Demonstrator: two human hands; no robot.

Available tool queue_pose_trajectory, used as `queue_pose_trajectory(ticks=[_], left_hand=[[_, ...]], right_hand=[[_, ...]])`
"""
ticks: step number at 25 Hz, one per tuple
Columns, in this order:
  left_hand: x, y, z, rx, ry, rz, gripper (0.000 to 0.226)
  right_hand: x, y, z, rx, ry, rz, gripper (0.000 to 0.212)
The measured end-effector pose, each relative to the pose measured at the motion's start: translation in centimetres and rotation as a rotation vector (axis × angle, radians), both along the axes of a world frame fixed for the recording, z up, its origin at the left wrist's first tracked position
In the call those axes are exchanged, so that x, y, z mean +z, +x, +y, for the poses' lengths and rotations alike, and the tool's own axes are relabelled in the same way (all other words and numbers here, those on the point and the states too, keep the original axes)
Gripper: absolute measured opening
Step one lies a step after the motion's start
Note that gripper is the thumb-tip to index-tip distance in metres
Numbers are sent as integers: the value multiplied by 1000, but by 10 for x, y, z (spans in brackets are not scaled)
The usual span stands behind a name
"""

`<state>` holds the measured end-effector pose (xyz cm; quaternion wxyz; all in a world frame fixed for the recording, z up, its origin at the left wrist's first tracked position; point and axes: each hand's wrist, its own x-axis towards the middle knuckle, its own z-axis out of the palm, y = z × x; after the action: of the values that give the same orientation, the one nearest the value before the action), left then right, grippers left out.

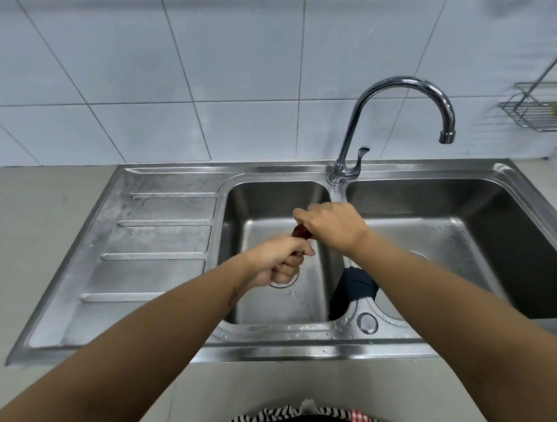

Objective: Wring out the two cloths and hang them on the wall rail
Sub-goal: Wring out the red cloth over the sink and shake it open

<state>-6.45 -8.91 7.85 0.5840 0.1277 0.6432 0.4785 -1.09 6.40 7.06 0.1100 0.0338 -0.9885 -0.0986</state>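
Head view: a twisted red cloth (pixel 301 231) is gripped between the left hand (pixel 281 261) and right hand (pixel 330 226), both fists closed on it.

Both hands grip a twisted dark red cloth (pixel 301 231) above the left basin of a stainless steel double sink (pixel 163 238). The left hand (pixel 278 262) clasps its near end; the right hand (pixel 332 226) clasps its far end. A dark blue cloth (pixel 354 287) lies draped over the basin divider, below the right forearm. The faucet (pixel 403 109) spout points toward the right basin.
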Motion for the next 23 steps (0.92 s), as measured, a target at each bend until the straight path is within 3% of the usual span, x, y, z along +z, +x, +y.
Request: queue_pose_trajectory(ticks=[4,6,8,10,12,14,16,17,20,23], left_hand=[[5,6,-5,58,190,-333,35],[4,6,-5,67,199,-292,33],[3,-2,-2,-13,111,-15,23],[6,-19,1,-215,-75,515,14],[4,-38,1,-424,-255,1077,31],[5,-52,-1,-459,-268,1387,33],[7,-60,-5,-455,-194,1531,27],[8,-63,-7,-457,-166,1579,25],[13,-67,-9,-452,-17,1647,22],[21,-66,-10,-391,152,1668,19]], right_hand=[[5,-1,-6,-3,-124,201,6],[5,2,-7,-30,-135,204,8],[5,5,-5,-147,-187,30,11],[5,2,-2,-314,-329,-174,24],[4,-1,-3,-401,-661,-439,36],[8,0,-3,-425,-1171,-700,45],[17,6,-2,-451,-1634,-821,35],[23,9,0,-435,-1754,-850,28],[32,12,0,-318,-1831,-880,22],[31,13,-9,-319,-2082,-859,13]])
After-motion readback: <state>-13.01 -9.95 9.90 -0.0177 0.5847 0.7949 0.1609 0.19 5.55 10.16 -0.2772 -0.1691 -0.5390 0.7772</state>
